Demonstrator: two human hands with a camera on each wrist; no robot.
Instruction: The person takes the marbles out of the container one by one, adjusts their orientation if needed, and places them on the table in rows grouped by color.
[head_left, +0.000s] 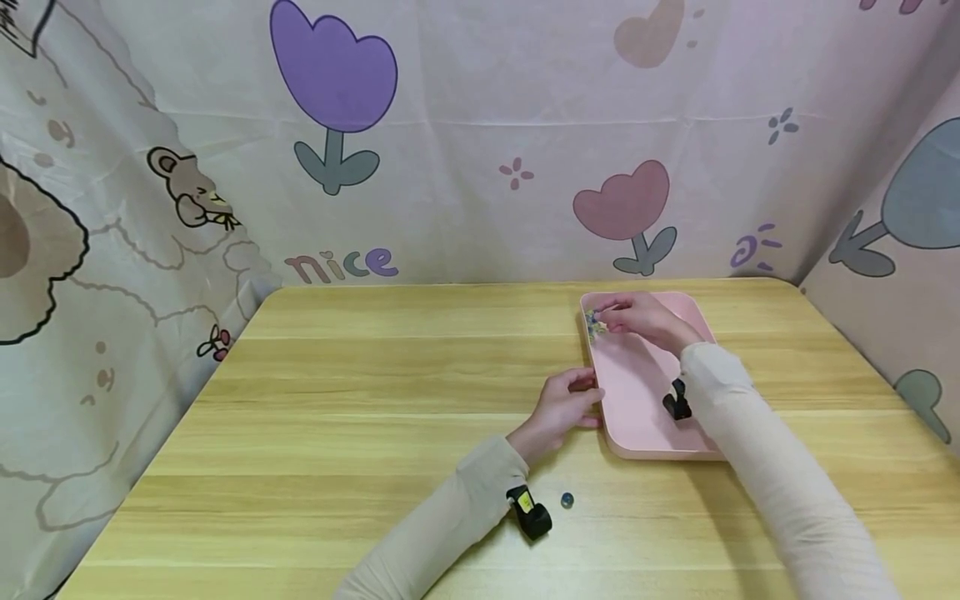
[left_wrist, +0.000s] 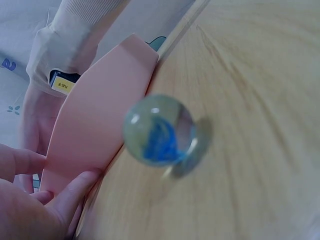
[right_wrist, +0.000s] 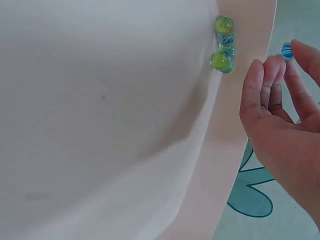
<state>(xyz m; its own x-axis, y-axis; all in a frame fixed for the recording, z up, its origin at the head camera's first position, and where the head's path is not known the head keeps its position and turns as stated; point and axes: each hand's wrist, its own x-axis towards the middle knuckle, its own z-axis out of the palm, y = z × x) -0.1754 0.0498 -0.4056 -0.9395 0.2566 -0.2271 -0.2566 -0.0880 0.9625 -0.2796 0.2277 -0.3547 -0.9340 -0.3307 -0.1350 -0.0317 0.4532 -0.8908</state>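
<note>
My right hand is raised over the far left corner of a pink tray. Between thumb and fingertip it pinches a blue-striped glass marble, plainest in the right wrist view. Just below, several green and blue marbles lie clustered against the tray's inner wall. My left hand grips the tray's left side, thumb against the outer wall and fingers at the rim in the left wrist view. On the table near the left wrist lies a clear marble with a blue swirl.
The wooden table carries the tray on its right side. A printed cloth hangs behind and at both sides. Each sleeve has a black wrist camera; the left one is close to the loose marble.
</note>
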